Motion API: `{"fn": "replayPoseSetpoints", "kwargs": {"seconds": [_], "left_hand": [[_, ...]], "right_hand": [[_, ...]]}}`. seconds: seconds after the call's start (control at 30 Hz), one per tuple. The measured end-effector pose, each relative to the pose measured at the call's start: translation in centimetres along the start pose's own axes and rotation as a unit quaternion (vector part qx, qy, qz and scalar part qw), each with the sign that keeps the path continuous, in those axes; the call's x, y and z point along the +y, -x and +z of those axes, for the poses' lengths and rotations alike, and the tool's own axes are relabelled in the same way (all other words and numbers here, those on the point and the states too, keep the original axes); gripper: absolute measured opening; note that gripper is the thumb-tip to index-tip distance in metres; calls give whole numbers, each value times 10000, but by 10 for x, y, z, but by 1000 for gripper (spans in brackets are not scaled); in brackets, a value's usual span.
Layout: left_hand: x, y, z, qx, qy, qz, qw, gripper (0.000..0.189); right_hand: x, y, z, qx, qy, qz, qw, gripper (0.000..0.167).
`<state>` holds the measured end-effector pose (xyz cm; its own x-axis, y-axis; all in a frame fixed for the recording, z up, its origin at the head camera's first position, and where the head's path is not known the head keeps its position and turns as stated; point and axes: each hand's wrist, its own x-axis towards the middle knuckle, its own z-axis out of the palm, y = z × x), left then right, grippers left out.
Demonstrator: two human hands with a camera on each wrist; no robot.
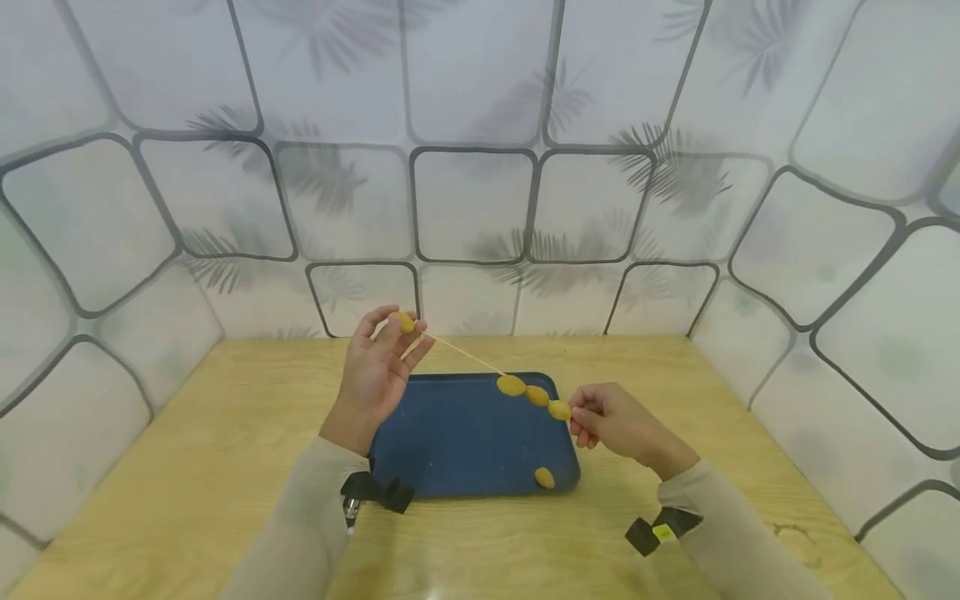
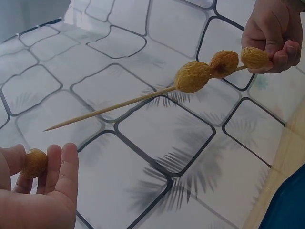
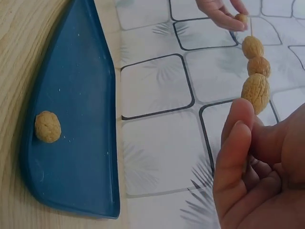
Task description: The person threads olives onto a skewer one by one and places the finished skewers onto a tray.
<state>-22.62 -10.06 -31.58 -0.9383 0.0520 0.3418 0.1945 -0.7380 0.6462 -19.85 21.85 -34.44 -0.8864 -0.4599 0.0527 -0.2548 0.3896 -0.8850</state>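
My right hand (image 1: 611,422) pinches the blunt end of a wooden skewer (image 2: 112,108) that carries three wrinkled yellow-brown balls (image 2: 192,77) pushed together near the fingers. The bare, pointed length of the skewer slants up to the left. Between thumb and fingertips, my left hand (image 1: 378,371) holds one more yellow-brown ball (image 2: 34,163). In the left wrist view the skewer's tip lies a little above that ball, apart from it. Below the hands, another such ball (image 3: 47,127) rests near the right end of a blue tray (image 1: 472,442).
The tray lies on a light wooden table (image 1: 225,467). A patterned white sheet (image 1: 472,200) rises behind the table and along both sides. Black straps with small blocks (image 1: 648,533) sit on both wrists over the sleeves. Small crumbs dot the tray.
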Motion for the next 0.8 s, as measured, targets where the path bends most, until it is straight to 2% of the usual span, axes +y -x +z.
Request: {"fn": "replayPoseSetpoints", "kwargs": {"seconds": [0.23, 0.5, 0.8], "left_hand": [[-3, 0, 3, -179, 12, 16, 9998, 7], [-4, 1, 2, -292, -73, 56, 9995, 9], [-3, 2, 0, -272, -100, 120, 9995, 10]], "right_hand": [[-5, 2, 0, 154, -37, -6, 9999, 14], [-8, 4, 0, 291, 75, -6, 9995, 13], [-11, 8, 1, 455, 310, 125, 9984, 13]]}}
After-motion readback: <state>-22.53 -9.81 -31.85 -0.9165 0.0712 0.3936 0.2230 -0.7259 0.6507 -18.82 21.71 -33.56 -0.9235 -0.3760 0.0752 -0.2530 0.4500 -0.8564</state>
